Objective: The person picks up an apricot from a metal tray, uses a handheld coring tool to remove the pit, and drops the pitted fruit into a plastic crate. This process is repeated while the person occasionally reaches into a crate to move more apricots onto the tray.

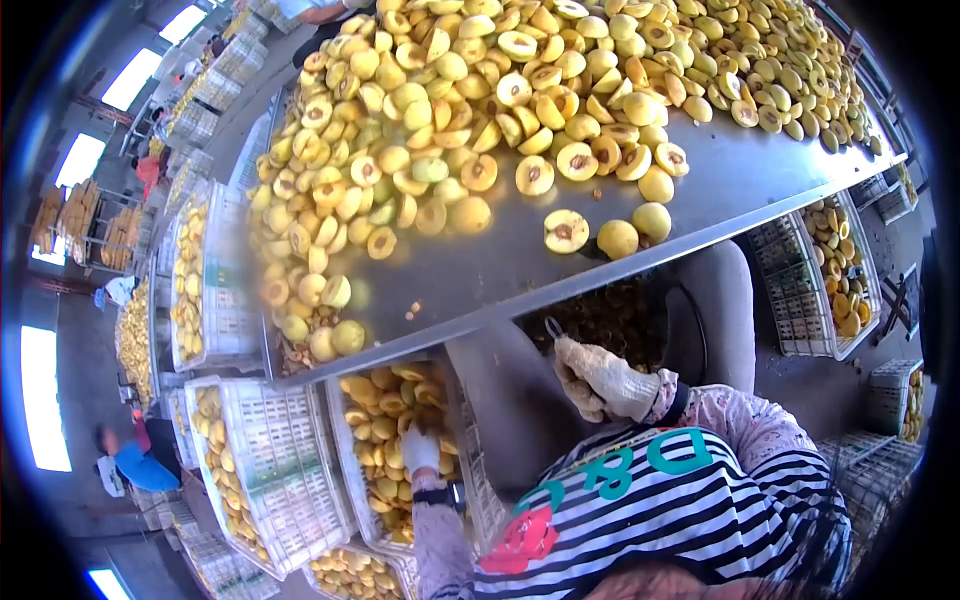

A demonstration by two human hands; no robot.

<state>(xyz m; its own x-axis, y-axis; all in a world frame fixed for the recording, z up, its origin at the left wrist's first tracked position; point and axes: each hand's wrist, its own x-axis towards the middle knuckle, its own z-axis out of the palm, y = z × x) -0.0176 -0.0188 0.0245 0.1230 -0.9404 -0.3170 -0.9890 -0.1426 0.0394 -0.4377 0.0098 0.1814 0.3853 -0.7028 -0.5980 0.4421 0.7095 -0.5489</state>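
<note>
My left hand (420,450), in a pale glove, is down in a white crate (339,445) of halved yellow stone fruit (385,460), touching the pieces. Its fingers are blurred against the fruit, so I cannot make out a grip. Above my lap, my right hand (610,382), in a knitted work glove, is closed around a small tool with a metal loop tip (553,327). A metal table (490,280) in front of me carries a large heap of whole and halved yellow stone fruit (450,130). A cut half (566,231) lies near the table's front edge.
More fruit-filled crates stand left (285,460) and right (800,290) of me. Dark pieces (615,320) lie below the table edge between my legs. At far left, a person in blue (145,462) is near other crates; another person's arm (325,12) shows behind the table.
</note>
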